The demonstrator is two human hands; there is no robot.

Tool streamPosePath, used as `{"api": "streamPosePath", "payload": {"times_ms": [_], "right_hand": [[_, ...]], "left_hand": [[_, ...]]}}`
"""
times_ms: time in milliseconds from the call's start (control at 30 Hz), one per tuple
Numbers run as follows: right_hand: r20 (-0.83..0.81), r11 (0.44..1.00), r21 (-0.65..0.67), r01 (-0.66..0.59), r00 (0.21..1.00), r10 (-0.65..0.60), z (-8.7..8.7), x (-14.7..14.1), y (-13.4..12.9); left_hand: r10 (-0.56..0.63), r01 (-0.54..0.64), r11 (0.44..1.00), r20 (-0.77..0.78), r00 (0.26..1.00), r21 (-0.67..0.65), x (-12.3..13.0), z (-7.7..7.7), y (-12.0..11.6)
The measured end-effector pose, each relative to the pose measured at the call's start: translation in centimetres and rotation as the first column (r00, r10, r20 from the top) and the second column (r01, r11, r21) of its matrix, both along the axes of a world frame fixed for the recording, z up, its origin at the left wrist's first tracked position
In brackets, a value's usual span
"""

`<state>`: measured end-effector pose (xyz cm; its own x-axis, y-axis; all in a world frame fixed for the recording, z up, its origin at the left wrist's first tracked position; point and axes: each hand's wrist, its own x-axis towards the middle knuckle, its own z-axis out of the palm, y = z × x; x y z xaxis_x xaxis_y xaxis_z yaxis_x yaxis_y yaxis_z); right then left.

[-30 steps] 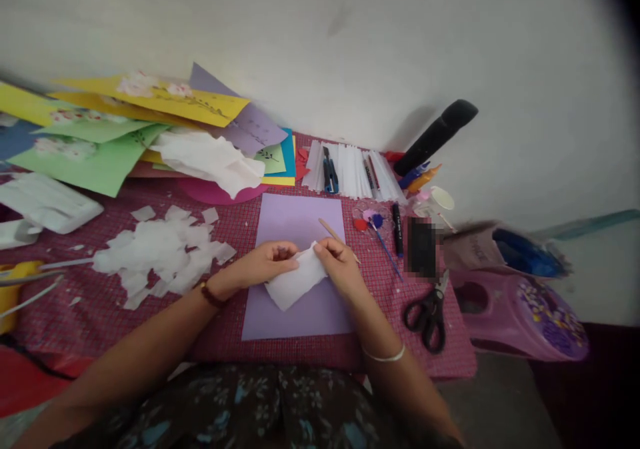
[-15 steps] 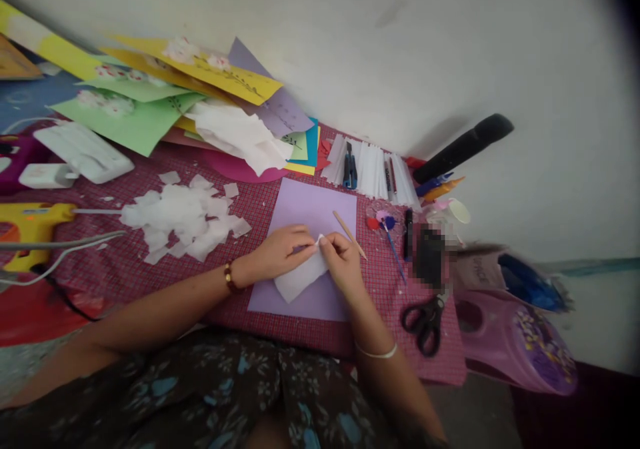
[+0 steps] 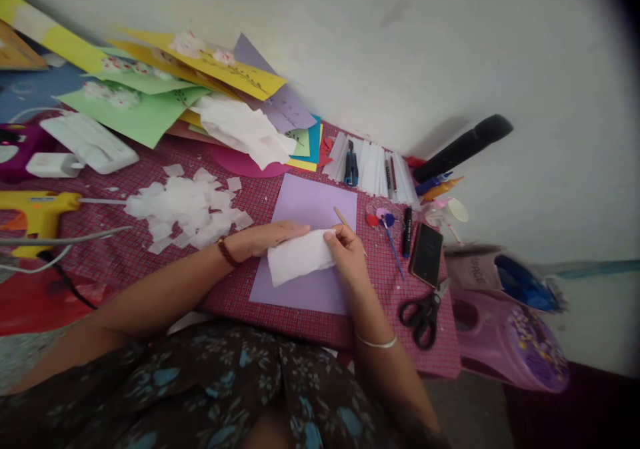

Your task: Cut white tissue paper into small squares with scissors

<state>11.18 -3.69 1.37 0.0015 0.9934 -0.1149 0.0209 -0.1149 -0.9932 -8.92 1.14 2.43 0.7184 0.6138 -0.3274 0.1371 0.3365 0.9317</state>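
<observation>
A white piece of tissue paper (image 3: 303,255) is held above a purple sheet of paper (image 3: 300,295) on the table. My right hand (image 3: 347,249) pinches its upper right corner between thumb and fingers. Along the tissue's upper left edge lies my left hand (image 3: 273,237), fingers stretched out and touching it; their tips are partly hidden behind it. A wooden stick (image 3: 343,217) rests on the purple sheet, partly covered by my right hand. Left of the sheet is a pile of small white tissue squares (image 3: 187,209).
Scissors (image 3: 423,315), a phone (image 3: 427,255), a black marker (image 3: 407,232) and a paintbrush (image 3: 393,245) lie at the right. White glue sticks (image 3: 373,169) and a utility knife (image 3: 351,165) are behind. A yellow glue gun (image 3: 43,215) with cables stands left; decorated cards (image 3: 135,119) pile up at the back.
The tissue has turned and been raised, now spread wider between my hands. My left fingers have left their pinch near the right hand and stretched along its upper edge.
</observation>
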Motion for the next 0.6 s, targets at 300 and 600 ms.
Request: {"api": "streamPosePath", "payload": {"times_ms": [300,600], "right_hand": [[0.027,0.986,0.071,0.151,0.988,-0.154,-0.8,1.6,0.7],[0.019,0.969,0.110,0.223,0.974,-0.227,-0.9,1.9,0.9]], "left_hand": [[0.196,-0.167,0.944,-0.076,0.978,0.285,-0.4,-0.6,1.1],[0.501,-0.545,0.809,0.226,0.835,0.220,0.2,-0.7,0.8]]}}
